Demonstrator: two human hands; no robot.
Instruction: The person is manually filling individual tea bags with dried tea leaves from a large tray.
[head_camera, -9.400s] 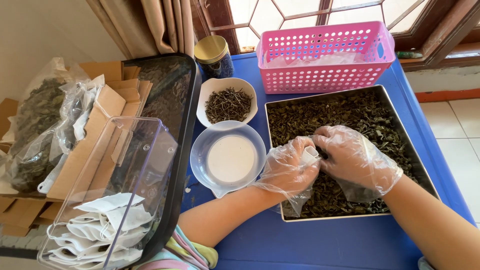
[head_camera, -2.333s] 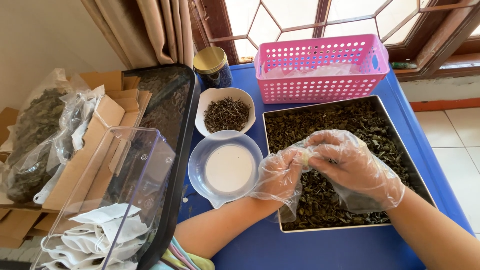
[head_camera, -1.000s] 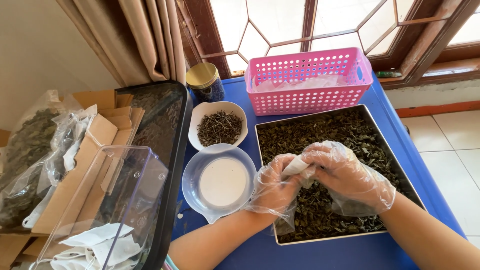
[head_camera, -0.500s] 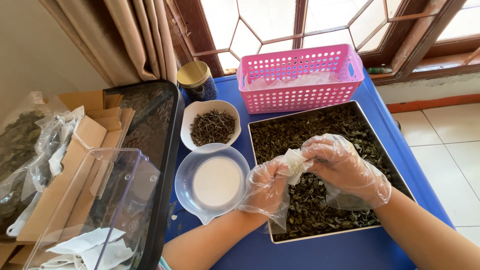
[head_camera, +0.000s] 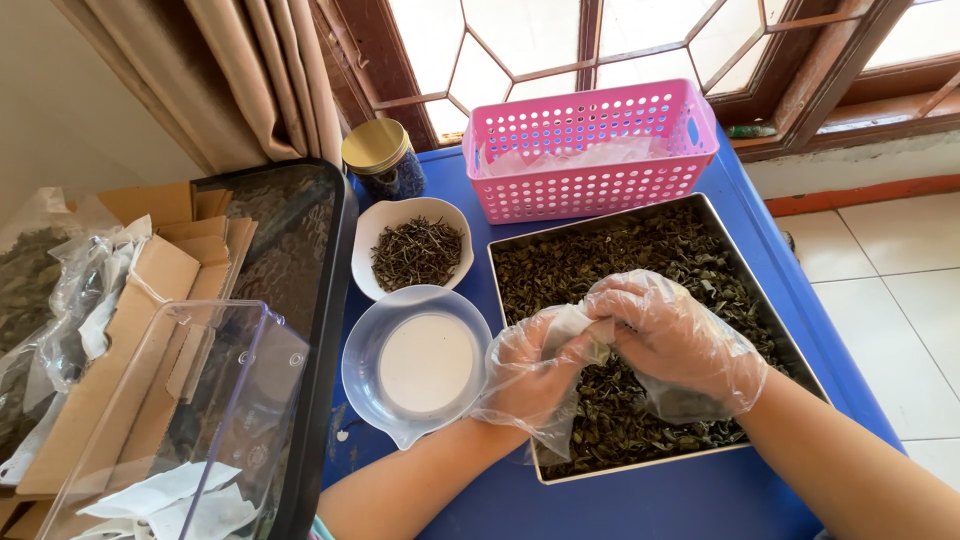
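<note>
Both of my hands wear loose clear plastic gloves and meet over a square metal tray (head_camera: 650, 462) filled with dark dried leaves (head_camera: 620, 250). My left hand (head_camera: 530, 370) cups a small white bag (head_camera: 577, 325). The fingers of my right hand (head_camera: 680, 340) pinch the bag's upper edge. The bag is mostly hidden by the gloves. To the left of the tray stands a clear plastic bowl (head_camera: 415, 365) with a white bottom. Behind it is a white bowl (head_camera: 415, 250) of thin dried twigs.
A pink plastic basket (head_camera: 590, 150) with white bags stands behind the tray on the blue table (head_camera: 650, 505), a gold-lidded jar (head_camera: 380, 160) beside it. At left are a black tray (head_camera: 290, 250), a clear container (head_camera: 170, 420), a cardboard box (head_camera: 150, 290) and bags of leaves (head_camera: 40, 290).
Earlier both hands were spread in the leaves. They have since come together on the small white bag, just above the tray. The view has shifted a little.
</note>
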